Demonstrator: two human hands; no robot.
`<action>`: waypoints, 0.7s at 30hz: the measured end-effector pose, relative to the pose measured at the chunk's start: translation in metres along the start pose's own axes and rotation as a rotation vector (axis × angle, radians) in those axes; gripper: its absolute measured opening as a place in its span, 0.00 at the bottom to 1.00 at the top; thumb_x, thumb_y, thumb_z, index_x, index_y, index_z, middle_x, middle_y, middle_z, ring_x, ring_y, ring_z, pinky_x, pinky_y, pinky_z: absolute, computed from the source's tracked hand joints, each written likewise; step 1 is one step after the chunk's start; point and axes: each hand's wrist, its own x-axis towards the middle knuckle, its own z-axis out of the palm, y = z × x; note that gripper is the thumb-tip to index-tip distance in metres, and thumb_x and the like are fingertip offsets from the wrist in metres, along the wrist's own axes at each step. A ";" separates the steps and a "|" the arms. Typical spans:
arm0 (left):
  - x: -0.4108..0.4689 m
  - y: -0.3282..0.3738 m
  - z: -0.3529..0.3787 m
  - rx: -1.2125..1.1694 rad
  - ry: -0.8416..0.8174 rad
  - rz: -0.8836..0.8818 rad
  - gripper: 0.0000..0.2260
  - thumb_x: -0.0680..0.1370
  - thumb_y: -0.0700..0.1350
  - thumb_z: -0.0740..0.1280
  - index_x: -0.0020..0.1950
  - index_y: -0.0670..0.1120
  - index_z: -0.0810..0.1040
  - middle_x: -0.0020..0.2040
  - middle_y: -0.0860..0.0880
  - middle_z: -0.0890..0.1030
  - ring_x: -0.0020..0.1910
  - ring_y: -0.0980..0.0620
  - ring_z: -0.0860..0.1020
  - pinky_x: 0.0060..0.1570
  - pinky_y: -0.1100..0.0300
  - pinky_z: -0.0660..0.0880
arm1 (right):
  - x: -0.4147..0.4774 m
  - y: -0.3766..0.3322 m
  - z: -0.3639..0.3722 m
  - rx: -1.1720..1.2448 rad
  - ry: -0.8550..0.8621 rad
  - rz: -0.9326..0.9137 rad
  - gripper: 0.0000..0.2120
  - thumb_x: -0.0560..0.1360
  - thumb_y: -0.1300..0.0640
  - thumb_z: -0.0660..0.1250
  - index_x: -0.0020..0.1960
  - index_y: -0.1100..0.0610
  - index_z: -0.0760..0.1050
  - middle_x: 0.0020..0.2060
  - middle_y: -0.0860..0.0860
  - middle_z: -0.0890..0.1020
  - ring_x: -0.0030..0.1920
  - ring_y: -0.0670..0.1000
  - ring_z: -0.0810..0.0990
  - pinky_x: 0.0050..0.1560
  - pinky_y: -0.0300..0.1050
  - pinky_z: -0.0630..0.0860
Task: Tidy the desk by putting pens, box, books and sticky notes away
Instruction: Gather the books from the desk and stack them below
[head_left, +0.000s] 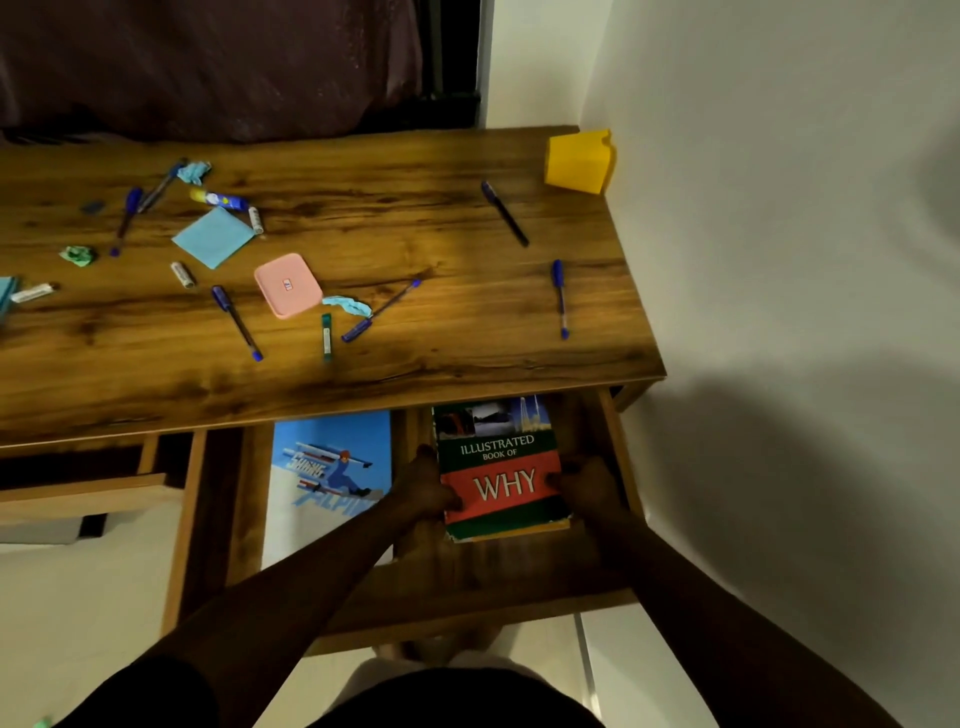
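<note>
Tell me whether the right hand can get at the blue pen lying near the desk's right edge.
Probably yes, once freed: the right hand now grips the red-and-green book in the open wooden drawer. The blue pen lies alone on the wooden desk top, nothing over it.

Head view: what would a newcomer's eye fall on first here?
The left hand and right hand hold the red and green book by its sides in the open drawer, beside a blue skiing book. Pens lie scattered on the desk above, with a yellow box at its far right corner.
</note>
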 end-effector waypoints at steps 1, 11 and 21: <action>-0.002 0.003 -0.001 0.023 0.002 0.010 0.43 0.65 0.38 0.81 0.74 0.42 0.61 0.66 0.43 0.75 0.64 0.41 0.77 0.58 0.46 0.80 | -0.001 0.000 0.001 -0.019 0.006 -0.004 0.12 0.77 0.67 0.69 0.60 0.63 0.80 0.55 0.62 0.84 0.50 0.58 0.85 0.47 0.52 0.84; 0.001 0.003 -0.003 0.300 0.009 0.138 0.39 0.68 0.45 0.81 0.74 0.41 0.65 0.69 0.42 0.75 0.65 0.42 0.77 0.58 0.54 0.77 | -0.005 -0.007 0.003 -0.108 -0.005 -0.026 0.11 0.78 0.68 0.67 0.60 0.64 0.78 0.56 0.62 0.83 0.55 0.60 0.84 0.39 0.40 0.79; -0.056 -0.036 -0.030 0.357 0.074 0.366 0.24 0.78 0.57 0.70 0.70 0.50 0.71 0.54 0.50 0.83 0.49 0.51 0.83 0.44 0.59 0.77 | -0.054 0.002 0.002 -0.247 -0.110 -0.358 0.20 0.79 0.56 0.70 0.70 0.52 0.73 0.65 0.50 0.80 0.63 0.50 0.80 0.63 0.50 0.80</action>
